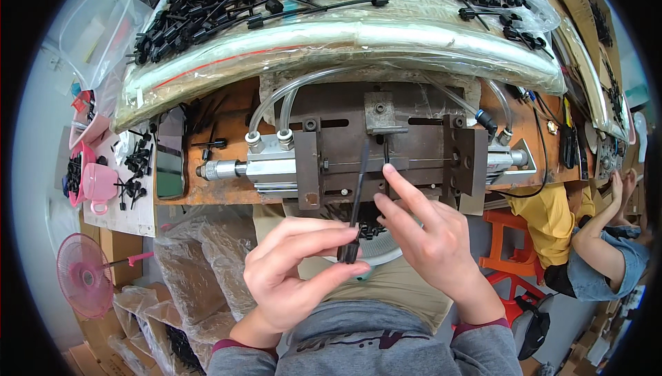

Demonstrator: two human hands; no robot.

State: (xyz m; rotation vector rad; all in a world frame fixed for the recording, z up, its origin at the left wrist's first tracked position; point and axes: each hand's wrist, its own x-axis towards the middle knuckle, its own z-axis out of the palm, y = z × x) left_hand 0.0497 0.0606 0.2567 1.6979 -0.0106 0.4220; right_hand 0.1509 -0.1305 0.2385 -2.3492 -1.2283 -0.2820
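My left hand (286, 276) pinches a black plastic part with a long thin stem (350, 248) by its thick ribbed end. Its stem points up and away, toward the clamping fixture (338, 110), a dark metal plate with side blocks and a raised middle block. My right hand (434, 235) has its index finger stretched out to the end of a short black rod (387, 150) at the fixture's middle. The fingertip touches or nearly touches that rod. Its other fingers are partly bent and apart, with nothing visible in them.
A heap of similar black stemmed parts (214, 7) lies on the plastic-wrapped surface beyond the fixture. Pneumatic cylinders (272, 169) with clear hoses flank the fixture. At left are a phone-like dark slab (170, 162) and a pink cup (100, 184). Another person (600, 245) sits at right.
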